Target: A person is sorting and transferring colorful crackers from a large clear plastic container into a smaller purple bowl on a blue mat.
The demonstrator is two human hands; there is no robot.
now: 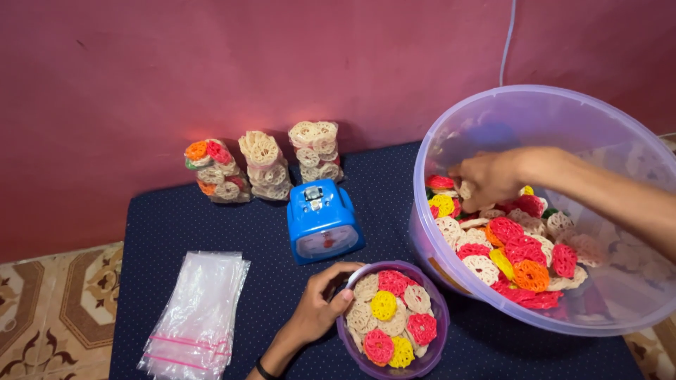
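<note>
The left hand (320, 306) curls around the near rim of the small purple bowl (429, 352), thumb over the edge, fingers closed on it. The bowl sits on the dark blue surface (211, 225), just in front of the blue scale (324, 224), and is heaped with round lacy crackers (391, 315) in cream, pink and yellow. The right hand (486, 179) reaches down into the big clear tub (507, 116), right of the scale, fingers bunched on the crackers there; whether it actually grips any I cannot tell.

The bowl is piled above its rim, so a tug or tilt from the left hand could likely send crackers sliding onto the cloth. They look brittle, and a hard pinch in the tub may snap them. The tub overhangs the bowl's right side, leaving little room between them.

Behind the scale, three filled packs of crackers (264, 169) stand against the pink wall (211, 70). Left of the scale lies a stack of empty plastic bags (197, 317), near the surface's edge.
</note>
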